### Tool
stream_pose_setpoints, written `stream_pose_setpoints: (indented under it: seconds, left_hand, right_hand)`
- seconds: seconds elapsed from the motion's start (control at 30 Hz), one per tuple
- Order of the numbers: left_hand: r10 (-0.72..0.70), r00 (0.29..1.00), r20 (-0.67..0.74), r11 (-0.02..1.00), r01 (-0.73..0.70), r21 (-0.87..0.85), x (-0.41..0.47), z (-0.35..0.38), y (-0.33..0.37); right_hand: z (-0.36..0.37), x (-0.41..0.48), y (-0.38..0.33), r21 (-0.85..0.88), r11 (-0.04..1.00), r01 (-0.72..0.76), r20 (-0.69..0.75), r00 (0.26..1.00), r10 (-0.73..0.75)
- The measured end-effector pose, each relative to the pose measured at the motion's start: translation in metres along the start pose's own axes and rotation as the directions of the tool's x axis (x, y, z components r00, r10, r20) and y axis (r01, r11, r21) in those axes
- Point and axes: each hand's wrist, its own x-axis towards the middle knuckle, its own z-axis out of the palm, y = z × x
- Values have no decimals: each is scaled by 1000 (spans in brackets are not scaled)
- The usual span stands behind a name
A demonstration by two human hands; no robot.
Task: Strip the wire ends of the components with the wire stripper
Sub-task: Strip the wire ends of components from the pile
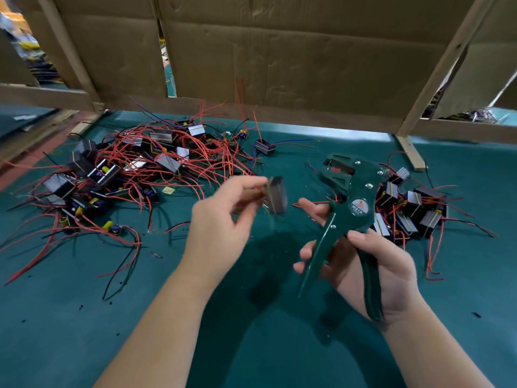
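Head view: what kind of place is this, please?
Probably an electronics assembly workshop: piles of wired components lie on a green bench, cardboard panels screen it, and the right hand holds a wire stripper.

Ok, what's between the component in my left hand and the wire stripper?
Head view: the index fingertip of the right hand, a thin red wire and bare green mat.

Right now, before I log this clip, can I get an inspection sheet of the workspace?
Surface: teal mat, dotted with small dark specks.
Job's things: green wire stripper and one blurred component, both held above the mat.
Clutter: large pile of wired components at left, smaller pile at right.
Grippers: left hand pinches the component; right hand grips the stripper's handles.
Cables: red and black leads tangled through both piles.
Surroundings: cardboard panels on a wooden frame behind.
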Motion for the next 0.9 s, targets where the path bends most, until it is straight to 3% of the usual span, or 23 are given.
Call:
stream_pose_setpoints:
  seconds: [0.13,0.3,0.53,0.63,0.77,0.9]
  left_hand:
    - [51,985,163,989,-72,126,-6,7,4]
    - [80,988,134,993,-90,74,-8,11,6]
    - [-50,996,71,991,58,-123,-5,7,9]
    - [-148,983,111,961,169,-219,-4,7,11]
    - [-84,953,291,993,104,-53,-5,7,10]
    - [16,955,297,994,-48,102,-4,9,4]
  right_hand:
    - [2,-1,0,-44,998,-53,76,996,56]
    - [3,4,3,-78,990,-119,13,993,120]
    - [1,2,0,5,1000,-30,18,999,30]
    - [-1,1,-4,15,1000,-24,22,999,24]
    - [-1,0,-2,-15,999,-37,70,997,38]
    - [0,0,0,-24,999,-43,84,995,45]
